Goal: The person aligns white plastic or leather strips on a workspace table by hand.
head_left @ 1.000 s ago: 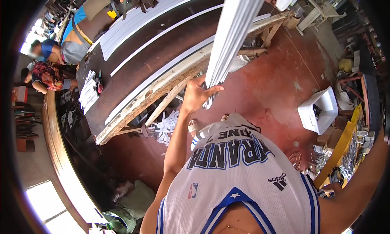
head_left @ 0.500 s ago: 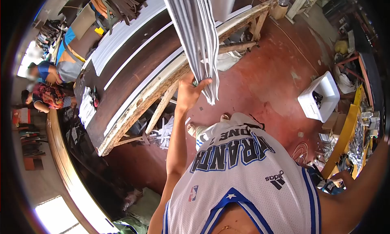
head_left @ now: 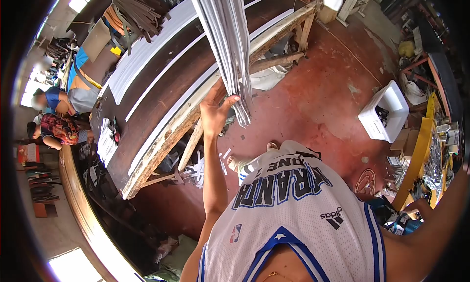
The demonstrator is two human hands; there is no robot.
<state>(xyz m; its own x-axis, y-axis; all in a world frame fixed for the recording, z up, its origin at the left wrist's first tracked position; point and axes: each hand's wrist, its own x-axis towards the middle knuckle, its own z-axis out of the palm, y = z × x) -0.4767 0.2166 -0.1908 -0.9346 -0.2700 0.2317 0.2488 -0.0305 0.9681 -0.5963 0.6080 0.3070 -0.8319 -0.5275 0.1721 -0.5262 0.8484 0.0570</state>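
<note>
My left hand (head_left: pixel 215 110) is closed around the lower part of a bundle of long white strips (head_left: pixel 227 52), its thumb across the front. The bundle hangs beside the near edge of a dark table (head_left: pixel 161 93), its lower ends loose just below my hand and its upper end cut off by the frame. More white strips (head_left: pixel 147 52) lie lengthwise on the table. My right arm (head_left: pixel 416 243) reaches out to the right edge of the frame, and its hand is out of sight.
Two people (head_left: pixel 51 101) are at the far left, near a long curved pale edge (head_left: pixel 81 203). On the red floor (head_left: pixel 323 96) stands a white bin (head_left: pixel 384 113) with dark items inside. A yellow beam (head_left: pixel 416 159) and cluttered goods line the right. White scraps (head_left: pixel 198 172) lie below the table.
My left hand and the bundle's lower end have shifted a little left in the view. The bundle's loose ends are closer together.
</note>
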